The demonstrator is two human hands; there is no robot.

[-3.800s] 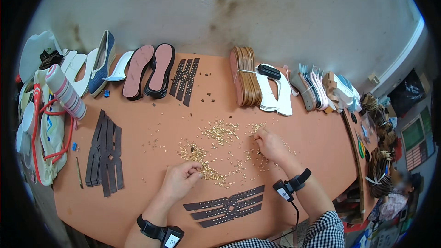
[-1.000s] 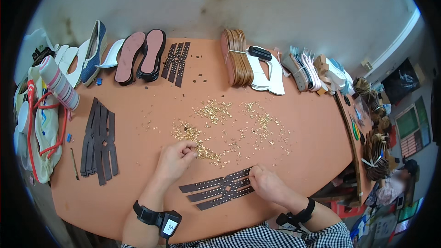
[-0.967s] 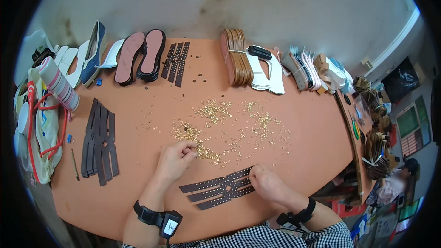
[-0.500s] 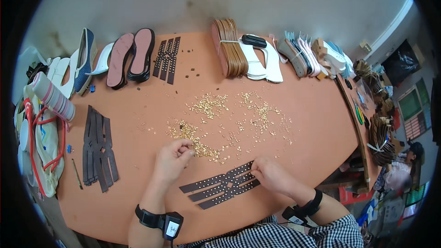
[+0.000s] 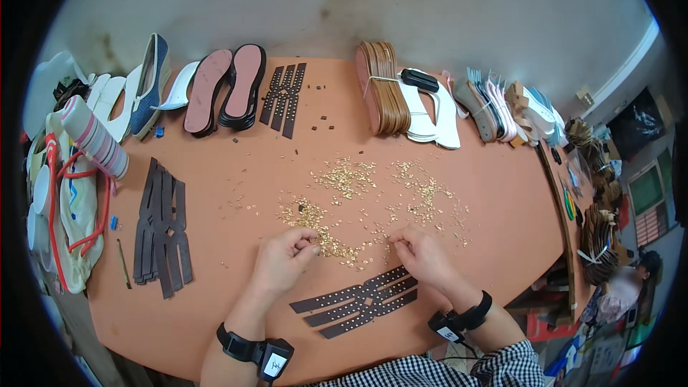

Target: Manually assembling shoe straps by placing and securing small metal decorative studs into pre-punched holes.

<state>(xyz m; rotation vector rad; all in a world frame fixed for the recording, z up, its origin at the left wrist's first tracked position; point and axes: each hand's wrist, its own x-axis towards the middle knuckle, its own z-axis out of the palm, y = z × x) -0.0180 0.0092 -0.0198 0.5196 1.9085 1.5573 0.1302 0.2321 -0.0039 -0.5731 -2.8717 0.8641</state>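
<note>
My left hand rests on the orange table, fingers curled and pinched at the edge of a scatter of small gold studs. My right hand lies close beside it, fingertips pinched among the same studs. Just below both hands lies a dark brown studded strap piece, flat on the table. Whether either hand holds a stud is too small to tell.
A stack of dark brown strap pieces lies at the left. At the back stand shoe soles, more strap pieces, a bundle of brown soles, white soles and further shoe parts. A bag sits at far left.
My right hand has moved up from the studded strap piece to the gold studs, beside my left hand. The left hand has stayed at the studs.
</note>
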